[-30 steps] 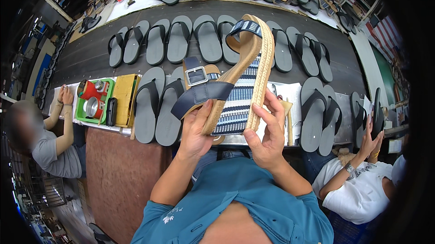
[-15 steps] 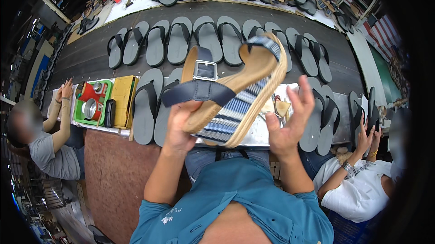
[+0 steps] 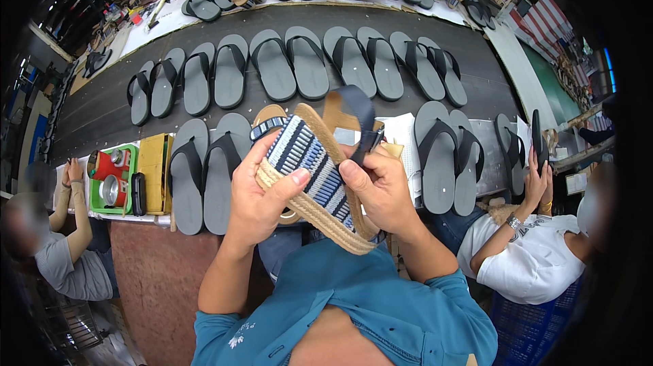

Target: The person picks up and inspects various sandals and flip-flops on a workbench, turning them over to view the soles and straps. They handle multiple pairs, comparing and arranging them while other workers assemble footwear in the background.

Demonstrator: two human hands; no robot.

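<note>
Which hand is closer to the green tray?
Left. The left hand is right of the green tray; the right hand is farther right, across the striped sandal.

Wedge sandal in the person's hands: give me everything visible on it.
The wedge sandal has a woven-looking side striped navy, blue and white, between a braided, straw-coloured lower edging and a tan, suede-like upper rim. A navy, leather-like strap loops above. It is held up, tilted, striped side facing the camera. The left grip clasps the braided edging, thumb over the stripes; the right grip holds the strap side, thumb at the tan rim. Buckle detail is unclear.
</note>
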